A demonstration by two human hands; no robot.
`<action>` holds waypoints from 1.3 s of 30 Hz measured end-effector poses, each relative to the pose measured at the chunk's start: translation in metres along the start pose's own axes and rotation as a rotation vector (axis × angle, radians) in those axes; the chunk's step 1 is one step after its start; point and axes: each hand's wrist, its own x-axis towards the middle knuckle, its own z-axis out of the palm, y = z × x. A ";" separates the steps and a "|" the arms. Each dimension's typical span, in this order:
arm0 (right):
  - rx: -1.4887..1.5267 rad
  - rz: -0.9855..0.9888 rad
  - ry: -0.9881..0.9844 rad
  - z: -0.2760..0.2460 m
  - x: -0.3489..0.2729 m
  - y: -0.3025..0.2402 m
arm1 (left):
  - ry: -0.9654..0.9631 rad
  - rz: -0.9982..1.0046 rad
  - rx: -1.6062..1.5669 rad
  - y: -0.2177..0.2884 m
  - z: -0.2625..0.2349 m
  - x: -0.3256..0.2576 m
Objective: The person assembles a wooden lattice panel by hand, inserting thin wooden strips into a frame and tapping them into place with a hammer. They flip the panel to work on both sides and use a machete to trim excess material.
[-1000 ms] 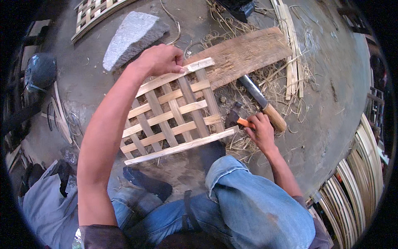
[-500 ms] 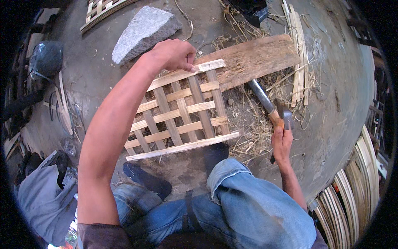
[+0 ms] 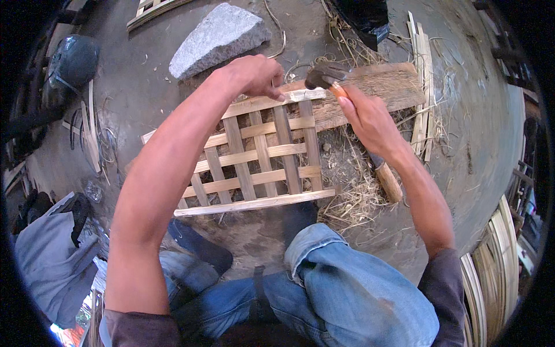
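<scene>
a: what are the hands doing?

b: the right hand is wrapped around the orange handle of a hammer. the dark metal head sits just above the top corner of a bamboo lattice panel. the left hand presses down on the panel's top slat, fingers curled and pinched together on the slat; whether they hold something small there i cannot tell.

a: describe the panel.

b: flat, pale, split bamboo strips woven into an open grid. about five upright strips cross three thinner horizontal ones, framed by one wider slat at the top and one at the bottom. it lies on the ground in front of the person's knees, its top right corner resting on a rough, weathered wooden plank.

a: what else is close by?

b: one knife with a light wooden handle lies just under the right wrist, on a scatter of dry, stringy bamboo shavings. one grey, angular stone block sits beyond the left hand. a bundle of thin bamboo strips lies to the right of the plank.

a: and further out?

b: a grey concrete floor. curved bamboo strips stacked at the right edge. a second lattice piece at the top. the person wears blue jeans.
</scene>
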 end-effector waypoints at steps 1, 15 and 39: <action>-0.024 -0.010 -0.030 -0.001 0.006 0.001 | -0.008 0.007 0.010 0.000 -0.001 0.000; 0.064 -0.027 0.120 0.029 0.000 0.006 | 0.045 0.128 0.077 -0.002 0.005 -0.004; 0.135 -0.013 0.148 0.026 -0.008 0.005 | -0.076 0.093 -0.010 -0.006 -0.001 0.000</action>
